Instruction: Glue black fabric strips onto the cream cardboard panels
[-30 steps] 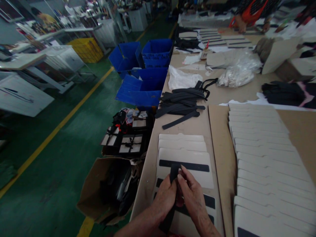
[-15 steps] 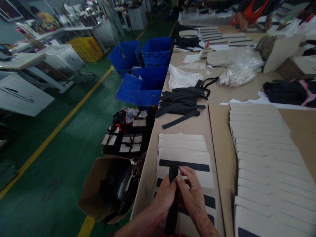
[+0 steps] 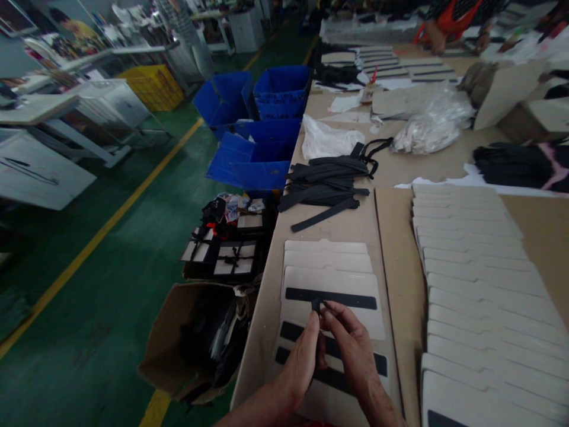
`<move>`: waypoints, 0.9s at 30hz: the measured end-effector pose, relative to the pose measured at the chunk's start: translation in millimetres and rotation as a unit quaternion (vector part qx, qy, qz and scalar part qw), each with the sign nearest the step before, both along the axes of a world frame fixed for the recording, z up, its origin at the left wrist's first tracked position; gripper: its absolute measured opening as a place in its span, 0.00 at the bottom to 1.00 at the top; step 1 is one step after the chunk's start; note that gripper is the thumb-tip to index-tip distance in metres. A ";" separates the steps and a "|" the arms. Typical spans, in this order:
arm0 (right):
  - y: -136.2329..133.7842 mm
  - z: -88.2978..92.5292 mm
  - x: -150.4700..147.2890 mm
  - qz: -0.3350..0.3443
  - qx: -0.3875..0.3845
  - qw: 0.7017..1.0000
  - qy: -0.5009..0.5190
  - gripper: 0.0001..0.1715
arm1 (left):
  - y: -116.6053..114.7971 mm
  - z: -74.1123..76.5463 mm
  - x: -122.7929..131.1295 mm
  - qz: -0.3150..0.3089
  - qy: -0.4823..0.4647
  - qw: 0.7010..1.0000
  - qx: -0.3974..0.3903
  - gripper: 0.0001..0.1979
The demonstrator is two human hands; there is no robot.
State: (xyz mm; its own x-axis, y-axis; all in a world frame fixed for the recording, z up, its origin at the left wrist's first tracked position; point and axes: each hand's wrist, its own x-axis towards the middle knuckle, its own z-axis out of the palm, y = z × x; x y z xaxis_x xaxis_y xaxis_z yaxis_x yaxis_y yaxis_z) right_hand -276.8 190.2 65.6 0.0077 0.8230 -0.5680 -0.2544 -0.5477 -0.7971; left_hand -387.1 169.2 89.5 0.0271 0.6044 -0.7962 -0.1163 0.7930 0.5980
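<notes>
My left hand [image 3: 301, 359] and my right hand [image 3: 353, 347] meet at the near table edge, fingertips pinched together on the end of a black strip [image 3: 316, 306]. Only its tip shows above the fingers. Under the hands lies a short stack of white cards [image 3: 331, 281], each with a black band [image 3: 331, 298] stuck across it. A loose pile of black strips [image 3: 329, 184] lies farther up the table. To the right, a long overlapping row of white cards [image 3: 475, 267] covers a brown board [image 3: 395, 261].
Blue bins [image 3: 262, 127] stand on the green floor left of the table, with an open cardboard box [image 3: 195, 338] and a box of dark items [image 3: 231, 243] nearer me. Plastic bags [image 3: 433, 127], black cloth [image 3: 511, 163] and another person's hands [image 3: 433, 38] are at the far end.
Both hands have drawn the black strip down toward me, so less of it shows above my fingers. The strip's long lower part between my wrists is no longer visible.
</notes>
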 end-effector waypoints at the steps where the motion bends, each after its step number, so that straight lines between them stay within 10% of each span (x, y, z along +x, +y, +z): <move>1: -0.1 0.4 0.2 -0.005 0.002 1.000 0.000 0.27 | 0.3 1.0 -0.7 -0.014 0.012 1.000 -0.001 0.38; 27: 20.3 12.0 22.7 0.143 -0.001 0.988 0.055 0.20 | -5.5 2.9 -8.4 -0.108 0.013 0.991 0.081 0.30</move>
